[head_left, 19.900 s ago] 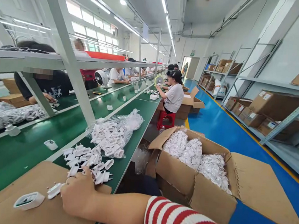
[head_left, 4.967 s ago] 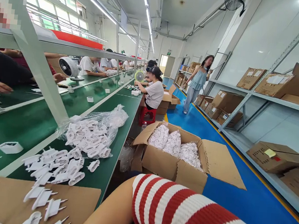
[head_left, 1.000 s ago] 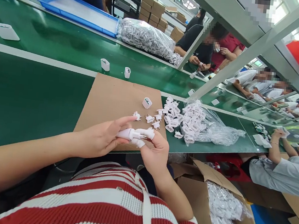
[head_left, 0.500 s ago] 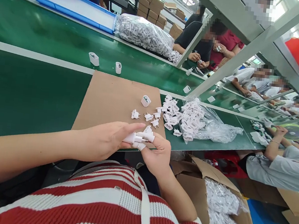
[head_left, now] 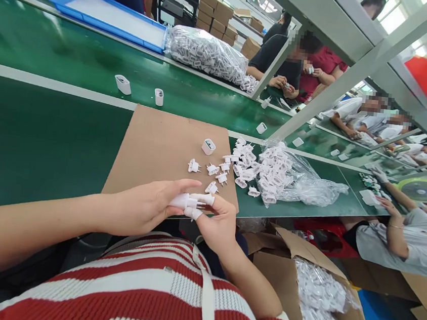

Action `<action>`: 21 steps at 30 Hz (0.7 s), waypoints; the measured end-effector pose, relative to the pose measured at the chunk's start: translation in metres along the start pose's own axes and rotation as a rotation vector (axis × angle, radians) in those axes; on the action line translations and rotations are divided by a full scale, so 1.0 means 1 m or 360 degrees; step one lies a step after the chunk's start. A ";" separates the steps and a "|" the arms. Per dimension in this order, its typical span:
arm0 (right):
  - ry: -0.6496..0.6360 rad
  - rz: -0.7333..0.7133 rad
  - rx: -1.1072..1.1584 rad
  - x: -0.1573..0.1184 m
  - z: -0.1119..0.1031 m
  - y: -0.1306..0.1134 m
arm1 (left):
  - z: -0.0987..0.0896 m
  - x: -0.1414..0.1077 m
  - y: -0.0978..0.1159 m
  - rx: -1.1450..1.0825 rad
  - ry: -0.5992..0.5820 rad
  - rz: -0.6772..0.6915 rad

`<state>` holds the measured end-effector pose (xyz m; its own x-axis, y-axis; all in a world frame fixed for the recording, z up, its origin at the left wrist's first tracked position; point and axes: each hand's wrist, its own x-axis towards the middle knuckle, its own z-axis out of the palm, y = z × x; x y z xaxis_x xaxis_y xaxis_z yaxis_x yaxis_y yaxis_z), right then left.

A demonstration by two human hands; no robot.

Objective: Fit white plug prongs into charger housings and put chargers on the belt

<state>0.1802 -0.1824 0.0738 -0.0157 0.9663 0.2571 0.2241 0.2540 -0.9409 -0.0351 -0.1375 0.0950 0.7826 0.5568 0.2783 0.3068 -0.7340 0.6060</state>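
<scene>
My left hand (head_left: 138, 205) is closed around the body of a white charger plug (head_left: 183, 202), whose two metal pins point right. From the other side, my right hand (head_left: 217, 224) pinches the pin end between fingertips wearing white covers. Just beyond the hands, several loose white two-pin plug pieces (head_left: 193, 166) lie on a brown cardboard sheet (head_left: 157, 146). Behind them stands an open-ended white charger housing (head_left: 208, 147), with something dark inside it.
A pile of plug pieces (head_left: 245, 166) spills from a clear plastic bag (head_left: 307, 177) on the right. White housings (head_left: 122, 85) sit on the green conveyor belt (head_left: 93, 68). An open carton of bagged parts (head_left: 322, 288) stands low right. Co-workers (head_left: 292, 61) sit across the line.
The housings on the belt have shifted left. Both hands have moved slightly left together, keeping hold of the charger plug. At the right, a co-worker's arms have moved.
</scene>
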 end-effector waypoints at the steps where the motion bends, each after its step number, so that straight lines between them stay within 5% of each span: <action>1: -0.0008 0.0016 0.0025 0.003 0.002 0.002 | 0.001 -0.001 -0.002 0.0006 0.0025 -0.0032; 10: -0.0421 -0.0199 -0.0470 0.026 0.017 0.011 | 0.011 -0.030 -0.024 -0.0015 -0.0021 -0.0147; 17: -0.0434 -0.0335 -0.1089 0.054 0.038 0.006 | 0.021 -0.030 -0.054 0.0037 0.0319 -0.0187; 21: -0.0643 -0.0425 -0.1469 0.066 0.055 0.007 | 0.023 -0.036 -0.079 0.0034 0.0203 -0.0259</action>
<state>0.1274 -0.1144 0.0721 -0.4612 0.8691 0.1790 0.8207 0.4945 -0.2862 -0.0753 -0.1082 0.0201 0.6475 0.7123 0.2710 0.4360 -0.6379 0.6348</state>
